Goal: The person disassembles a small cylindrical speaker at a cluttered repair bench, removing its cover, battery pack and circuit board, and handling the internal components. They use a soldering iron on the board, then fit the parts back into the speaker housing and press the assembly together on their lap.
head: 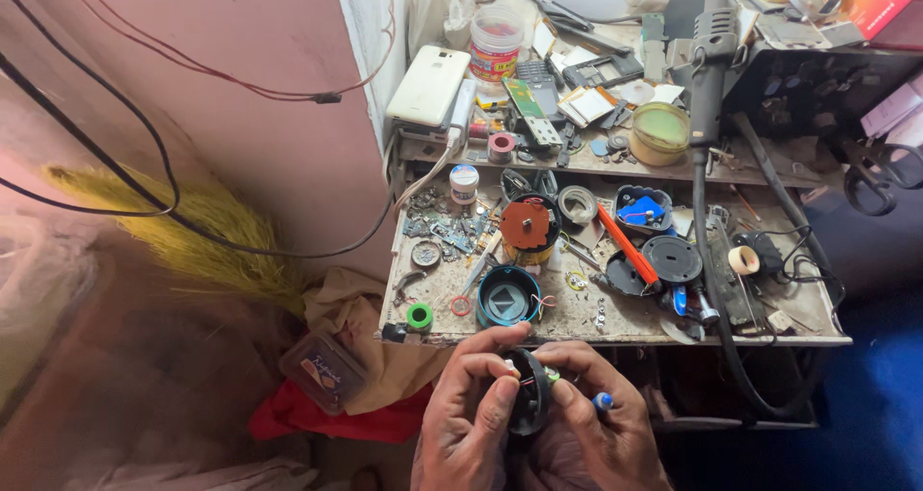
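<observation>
Cluttered counter (615, 329): blue round housing (508, 297) near edge, orange motor (526, 225) behind it, orange screwdriver (627, 244) right, white phone (429, 85) far left, yellow broom (192, 231) left.

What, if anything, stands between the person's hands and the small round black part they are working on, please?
Nothing visible does. The left hand and the right hand both grip the round black part directly, in front of the workbench. A blue-tipped tool sits in the right hand, beside the part, not between.
</observation>
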